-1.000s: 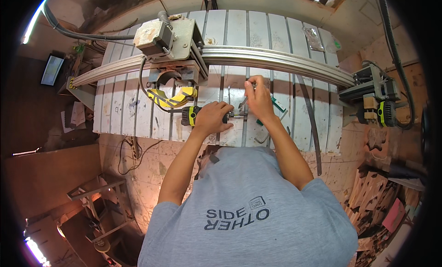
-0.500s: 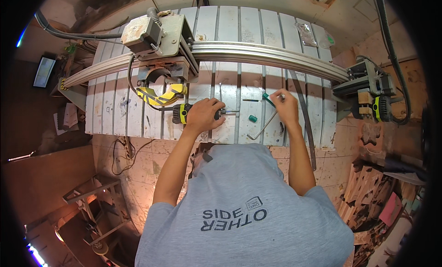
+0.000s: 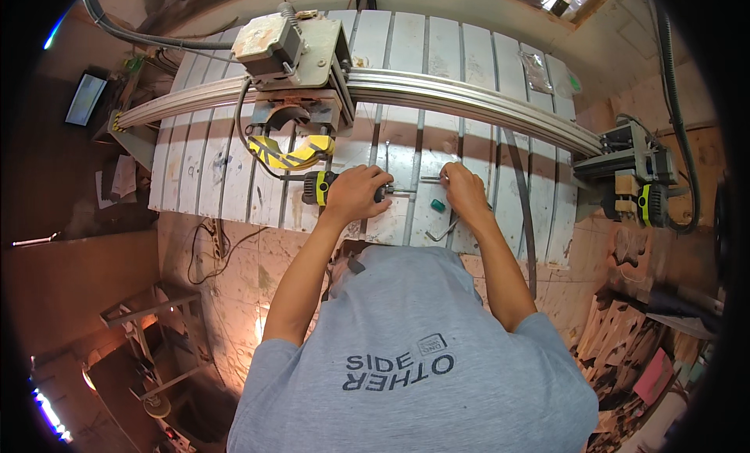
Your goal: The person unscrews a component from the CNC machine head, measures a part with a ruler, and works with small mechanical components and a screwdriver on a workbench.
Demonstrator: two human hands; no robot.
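My left hand [image 3: 360,194] is wrapped round a corded router motor [image 3: 317,188] with a black body and a yellow-green band. It lies on its side, its thin metal shaft [image 3: 401,190] pointing right. Across from it, my right hand [image 3: 466,194] has its fingertips closed on the right end of a slim dark rod [image 3: 430,178] that looks like a router bit. Just below those fingers sits a small green cap [image 3: 437,205]. An L-shaped hex key [image 3: 444,233] lies partly under my right hand. Behind my left hand rests a thin metal tool [image 3: 387,152].
A slotted machine bed [image 3: 226,195] carries the work. Over it spans a metal gantry rail [image 3: 469,94] with a motor carriage [image 3: 289,51] and a yellow-black striped clamp [image 3: 291,154]. A dark strap [image 3: 519,180] crosses at right. Another mounted router [image 3: 650,205] hangs at the right end.
My right hand has come down and left, from above the hex key to the slim rod. A green piece by its fingers is now hidden. My left hand stays on the router motor.
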